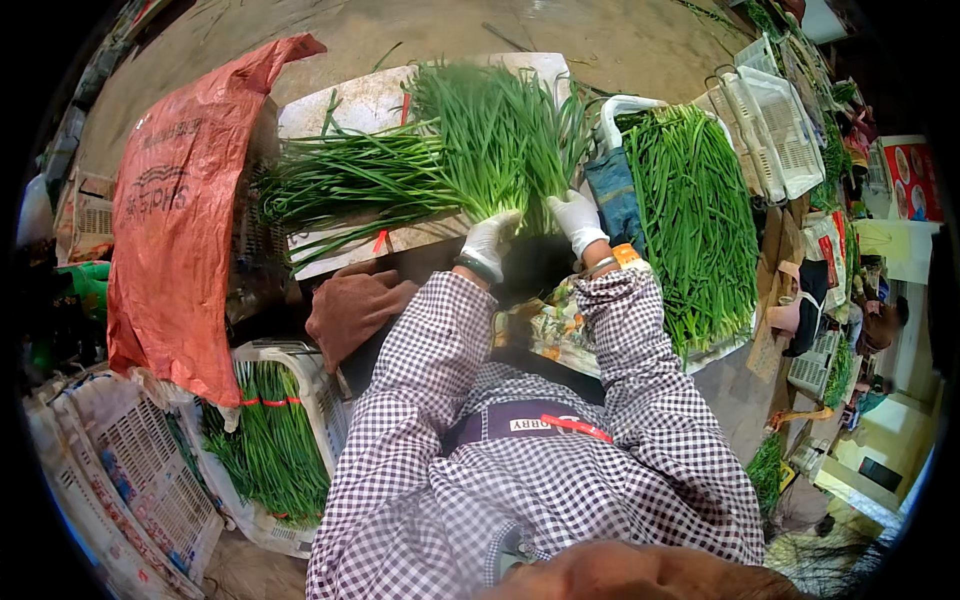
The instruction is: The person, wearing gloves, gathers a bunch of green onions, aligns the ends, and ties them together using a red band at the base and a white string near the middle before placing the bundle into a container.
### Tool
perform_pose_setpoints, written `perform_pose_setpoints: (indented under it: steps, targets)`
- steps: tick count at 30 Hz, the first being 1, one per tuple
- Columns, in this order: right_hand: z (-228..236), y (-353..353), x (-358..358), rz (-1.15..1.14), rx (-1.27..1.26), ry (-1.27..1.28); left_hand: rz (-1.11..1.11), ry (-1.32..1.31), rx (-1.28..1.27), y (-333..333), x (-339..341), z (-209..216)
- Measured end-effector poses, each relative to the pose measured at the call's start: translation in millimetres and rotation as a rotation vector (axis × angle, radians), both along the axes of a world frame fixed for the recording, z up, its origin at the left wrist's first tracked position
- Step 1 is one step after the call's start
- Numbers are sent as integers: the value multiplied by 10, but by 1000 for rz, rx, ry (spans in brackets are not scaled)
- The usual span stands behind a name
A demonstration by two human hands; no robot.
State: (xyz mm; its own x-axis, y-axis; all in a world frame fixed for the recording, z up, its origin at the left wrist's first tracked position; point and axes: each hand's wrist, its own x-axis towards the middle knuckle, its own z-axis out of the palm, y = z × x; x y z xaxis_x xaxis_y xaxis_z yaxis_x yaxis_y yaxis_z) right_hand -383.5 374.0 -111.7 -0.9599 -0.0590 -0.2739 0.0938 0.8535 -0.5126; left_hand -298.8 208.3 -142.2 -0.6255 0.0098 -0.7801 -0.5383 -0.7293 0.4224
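Observation:
A large spread of green garlic chives [485, 130] lies on the pale board [305, 115], leaf tips pointing away from me and paler stem ends toward me. My left hand [490, 245], in a white glove, is closed at the stem ends of the main bunch. A smaller bunch of chives [547, 165] leans to the right, and my right hand [577, 222], also gloved in white, grips its lower end. Some fingers are hidden by stems and by the hands themselves. Another pile of chives [370, 170] lies crosswise on the left, with red ties [380, 240] beside it.
At right stands a white basket [640, 103] heaped with chives, a blue cloth [612, 190] over its edge. An orange-red woven sack [180, 210] drapes at left. A brown cloth [355, 310] lies near my left forearm. Tied chives fill a crate [265, 440] at lower left.

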Motion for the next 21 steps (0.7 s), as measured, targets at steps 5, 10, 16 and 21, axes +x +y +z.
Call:
perform_pose_setpoints:
  steps: [5, 10, 16, 21]
  targets:
    - [521, -176, 327, 75, 224, 507, 101, 127, 123, 13, 59, 268]
    - [218, -253, 207, 53, -311, -361, 62, 174, 124, 120, 57, 509]
    - [-80, -596, 135, 153, -513, -311, -425, 245, -1094, 376, -90, 97]
    - [50, -390, 18, -215, -937, -819, -664, 424, -845, 19, 14, 563]
